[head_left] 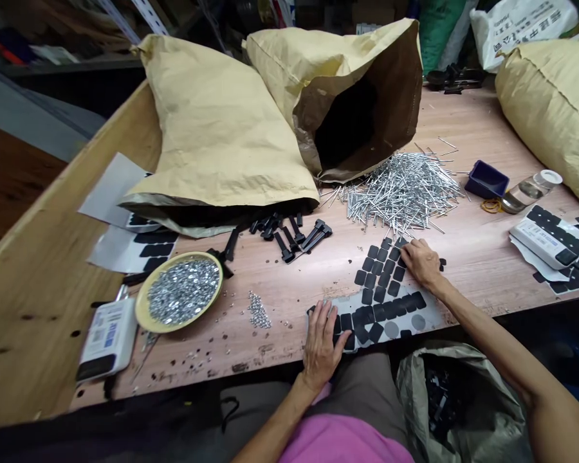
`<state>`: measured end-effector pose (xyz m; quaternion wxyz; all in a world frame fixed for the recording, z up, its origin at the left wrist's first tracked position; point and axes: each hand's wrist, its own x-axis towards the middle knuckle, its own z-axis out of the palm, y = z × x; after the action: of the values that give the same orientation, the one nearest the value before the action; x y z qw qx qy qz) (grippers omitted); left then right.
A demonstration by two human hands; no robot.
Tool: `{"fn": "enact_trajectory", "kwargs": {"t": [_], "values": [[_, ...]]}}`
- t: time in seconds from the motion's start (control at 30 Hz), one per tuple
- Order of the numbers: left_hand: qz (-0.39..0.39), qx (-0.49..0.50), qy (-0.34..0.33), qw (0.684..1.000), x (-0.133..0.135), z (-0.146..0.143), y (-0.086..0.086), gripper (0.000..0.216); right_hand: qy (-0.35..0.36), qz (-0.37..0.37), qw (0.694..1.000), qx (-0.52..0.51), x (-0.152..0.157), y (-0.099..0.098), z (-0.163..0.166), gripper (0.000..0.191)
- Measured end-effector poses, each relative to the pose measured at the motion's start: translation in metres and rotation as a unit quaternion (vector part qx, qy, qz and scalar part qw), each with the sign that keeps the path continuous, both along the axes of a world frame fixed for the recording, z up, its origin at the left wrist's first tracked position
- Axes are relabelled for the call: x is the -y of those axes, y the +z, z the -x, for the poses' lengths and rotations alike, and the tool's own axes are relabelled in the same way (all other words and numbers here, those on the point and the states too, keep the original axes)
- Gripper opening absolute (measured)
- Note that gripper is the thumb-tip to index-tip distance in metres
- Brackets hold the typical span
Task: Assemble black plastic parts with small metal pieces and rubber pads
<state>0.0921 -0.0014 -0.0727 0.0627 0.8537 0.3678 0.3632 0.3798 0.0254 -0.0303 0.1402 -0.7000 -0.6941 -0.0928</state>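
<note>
We had black pads (380,269) along the table's (197,350) near side, left hand (320,344) spread on the sheet (432,313), right hand (421,263) over the far pads — pinching, we couldn't tell — and judged them light, bendy, best lifted by edges.

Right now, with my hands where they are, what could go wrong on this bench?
Your right hand is near the loose metal rods, so a careless forward push might scatter them. The grey sheet under your left hand lies by the front edge of the bench; if it slipped, black patches could drop, perhaps into the open sack below.
</note>
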Motion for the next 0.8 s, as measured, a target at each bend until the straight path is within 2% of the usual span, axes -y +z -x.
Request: {"fn": "enact_trajectory", "kwargs": {"t": [0.13,0.17,0.6,0.73,0.8], "values": [[0.001,-0.001,0.002,1.000,0.000,-0.001,-0.002,0.064,0.103,0.022,0.994,0.037,0.012,-0.001,0.023,0.037],[0.003,-0.001,0.003,1.000,0.000,-0.001,-0.002,0.063,0.111,0.023,0.992,0.048,0.015,-0.001,0.030,0.036],[0.011,0.020,0.005,1.000,0.000,-0.002,-0.005,0.065,0.006,0.075,0.995,0.066,0.020,0.009,0.054,0.032],[0.028,0.042,-0.014,0.999,0.001,0.000,-0.006,0.063,-0.008,0.060,0.996,0.067,0.024,0.023,0.061,0.034],[0.047,0.055,-0.022,0.997,0.001,0.002,-0.005,0.062,-0.009,0.040,0.998,0.057,0.038,0.035,0.063,0.035]]}}
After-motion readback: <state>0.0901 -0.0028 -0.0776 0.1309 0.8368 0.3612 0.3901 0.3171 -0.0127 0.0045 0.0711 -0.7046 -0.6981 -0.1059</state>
